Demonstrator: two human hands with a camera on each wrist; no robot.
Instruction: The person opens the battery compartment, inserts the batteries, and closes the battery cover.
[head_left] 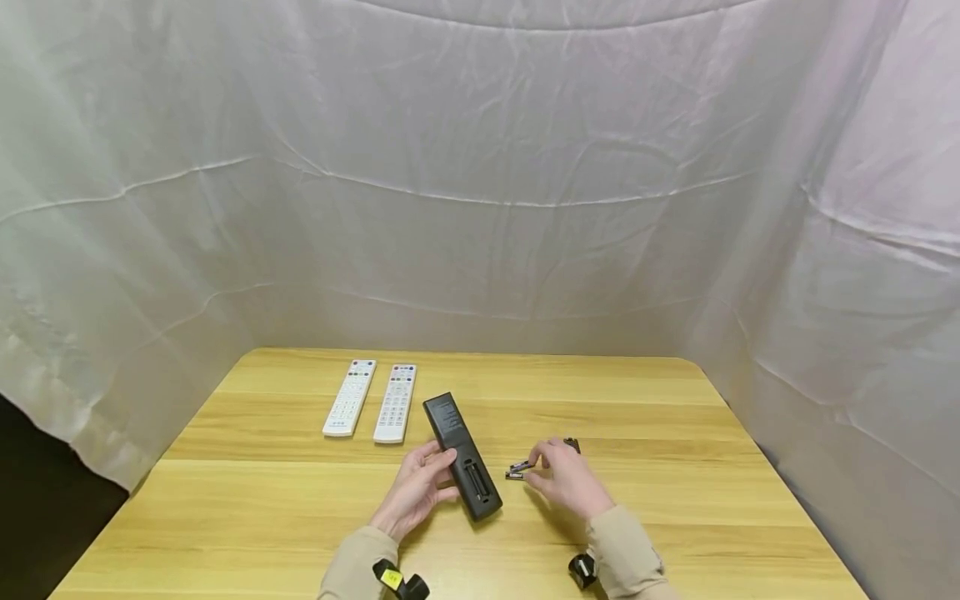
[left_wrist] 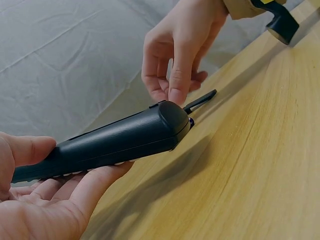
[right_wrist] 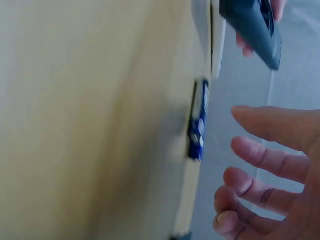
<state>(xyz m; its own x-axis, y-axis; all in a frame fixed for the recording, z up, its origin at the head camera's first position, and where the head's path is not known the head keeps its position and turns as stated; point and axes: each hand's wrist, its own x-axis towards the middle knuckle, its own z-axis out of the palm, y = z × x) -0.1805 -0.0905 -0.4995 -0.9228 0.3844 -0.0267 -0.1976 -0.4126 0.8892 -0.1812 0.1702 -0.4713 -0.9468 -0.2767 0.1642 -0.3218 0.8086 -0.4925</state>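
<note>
My left hand grips a black remote control with its back turned up; the battery compartment is uncovered. In the left wrist view the thumb lies on one face of the remote and the fingers support it from below, its end raised over the table. Two small batteries lie close together on the table, right of the remote. Right beside them is my right hand, thumb and fingers apart with nothing between them. The right wrist view has the blue batteries just off the fingertips.
Two white remotes, one left of the other, lie buttons up at the back left of the wooden table. A small black cover lies just behind my right hand. Grey curtains surround the table.
</note>
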